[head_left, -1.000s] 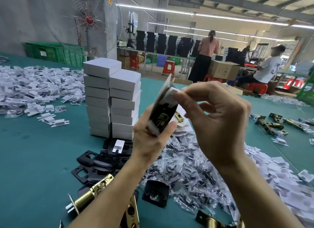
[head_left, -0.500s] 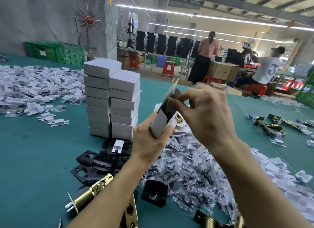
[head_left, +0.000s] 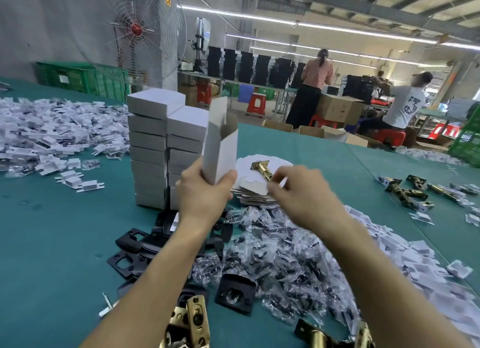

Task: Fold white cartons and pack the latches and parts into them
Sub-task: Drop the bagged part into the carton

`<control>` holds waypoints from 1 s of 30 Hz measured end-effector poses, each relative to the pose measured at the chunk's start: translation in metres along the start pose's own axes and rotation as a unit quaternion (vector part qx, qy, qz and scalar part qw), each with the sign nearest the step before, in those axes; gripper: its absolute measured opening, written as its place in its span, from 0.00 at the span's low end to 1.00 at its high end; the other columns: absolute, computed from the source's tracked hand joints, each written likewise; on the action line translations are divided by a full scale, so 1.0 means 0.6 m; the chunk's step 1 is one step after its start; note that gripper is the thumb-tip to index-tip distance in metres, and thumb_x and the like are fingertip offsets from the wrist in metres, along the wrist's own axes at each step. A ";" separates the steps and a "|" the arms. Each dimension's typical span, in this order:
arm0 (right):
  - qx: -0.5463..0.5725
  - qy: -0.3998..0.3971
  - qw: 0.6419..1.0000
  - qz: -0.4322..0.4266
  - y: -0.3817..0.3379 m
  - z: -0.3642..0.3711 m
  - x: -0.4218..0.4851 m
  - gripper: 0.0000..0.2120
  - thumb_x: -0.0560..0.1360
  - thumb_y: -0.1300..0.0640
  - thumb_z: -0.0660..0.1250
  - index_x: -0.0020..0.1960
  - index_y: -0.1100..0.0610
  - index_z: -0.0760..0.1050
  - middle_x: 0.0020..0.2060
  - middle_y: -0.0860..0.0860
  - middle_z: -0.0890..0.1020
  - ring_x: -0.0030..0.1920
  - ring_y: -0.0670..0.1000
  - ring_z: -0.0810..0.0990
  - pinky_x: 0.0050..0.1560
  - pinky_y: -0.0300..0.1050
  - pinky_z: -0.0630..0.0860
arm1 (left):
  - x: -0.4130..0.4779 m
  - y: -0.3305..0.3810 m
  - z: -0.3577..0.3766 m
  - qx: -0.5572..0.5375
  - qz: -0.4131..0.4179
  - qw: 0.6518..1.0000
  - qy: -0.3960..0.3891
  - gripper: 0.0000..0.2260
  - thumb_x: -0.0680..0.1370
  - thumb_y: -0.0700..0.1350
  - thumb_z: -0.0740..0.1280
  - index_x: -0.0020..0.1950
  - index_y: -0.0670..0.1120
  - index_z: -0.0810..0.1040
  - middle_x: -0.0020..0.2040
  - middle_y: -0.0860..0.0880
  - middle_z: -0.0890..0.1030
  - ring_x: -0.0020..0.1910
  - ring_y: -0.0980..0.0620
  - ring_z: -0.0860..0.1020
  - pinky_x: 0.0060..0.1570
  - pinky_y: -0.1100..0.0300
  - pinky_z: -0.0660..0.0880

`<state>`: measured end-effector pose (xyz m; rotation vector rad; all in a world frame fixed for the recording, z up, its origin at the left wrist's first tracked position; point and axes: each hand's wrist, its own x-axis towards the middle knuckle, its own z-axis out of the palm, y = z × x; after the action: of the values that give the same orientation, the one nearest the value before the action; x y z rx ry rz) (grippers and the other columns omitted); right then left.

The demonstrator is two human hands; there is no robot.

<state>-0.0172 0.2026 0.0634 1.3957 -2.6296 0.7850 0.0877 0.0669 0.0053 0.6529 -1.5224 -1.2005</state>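
Left hand: your left hand point(head_left: 205, 191) grips the lower end of a folded white carton point(head_left: 220, 150), fingers wrapped round it.
Carton: upright above the counter point(head_left: 52, 230), top open, one flap standing.
Right hand: your right hand point(head_left: 298, 191) is at the near end of a brass latch point(head_left: 262, 168), fingers curled; blur hides whether it grips.
Latch: lying on the pile of flat cartons point(head_left: 253, 193), just right of the carton.
Nearby: finished boxes point(head_left: 155, 150) stacked behind your left hand; bagged parts point(head_left: 285, 256) heaped under your right forearm.
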 end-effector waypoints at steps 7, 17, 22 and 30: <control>-0.088 -0.203 0.971 -0.091 -0.034 0.131 0.010 0.13 0.77 0.61 0.65 0.57 0.50 0.82 0.56 0.54 0.83 0.56 0.56 0.80 0.55 0.53 0.79 | 0.028 0.032 -0.043 0.025 0.025 0.999 0.019 0.12 0.72 0.46 0.77 0.39 0.60 0.76 0.35 0.70 0.80 0.28 0.61 0.82 0.30 0.54 0.83; -0.099 -0.283 0.946 -0.123 -0.036 0.188 0.024 0.21 0.76 0.49 0.70 0.68 0.45 0.75 0.61 0.57 0.74 0.64 0.59 0.73 0.65 0.52 0.72 | 0.026 0.033 -0.038 0.021 0.026 0.999 -0.002 0.11 0.71 0.44 0.77 0.36 0.58 0.78 0.36 0.62 0.82 0.28 0.59 0.81 0.28 0.54 0.82; -0.026 -0.262 0.960 -0.094 -0.025 0.198 0.028 0.13 0.72 0.55 0.75 0.54 0.52 0.78 0.54 0.54 0.75 0.54 0.55 0.75 0.56 0.47 0.74 | 0.024 0.032 -0.035 -0.001 0.010 0.999 -0.031 0.09 0.70 0.43 0.78 0.42 0.55 0.82 0.38 0.55 0.84 0.33 0.56 0.83 0.30 0.55 0.82; 0.152 -0.124 0.980 -0.022 0.000 0.159 0.029 0.14 0.74 0.58 0.73 0.52 0.54 0.68 0.45 0.54 0.80 0.34 0.51 0.82 0.31 0.46 0.79 | 0.016 0.033 -0.028 -0.025 0.006 0.997 -0.071 0.12 0.71 0.42 0.78 0.43 0.59 0.81 0.40 0.58 0.84 0.37 0.57 0.84 0.31 0.56 0.82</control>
<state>-0.0106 0.1451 -0.0145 1.7247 -2.7331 1.1154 0.1038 0.0594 0.0265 0.5336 -1.6053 -1.2940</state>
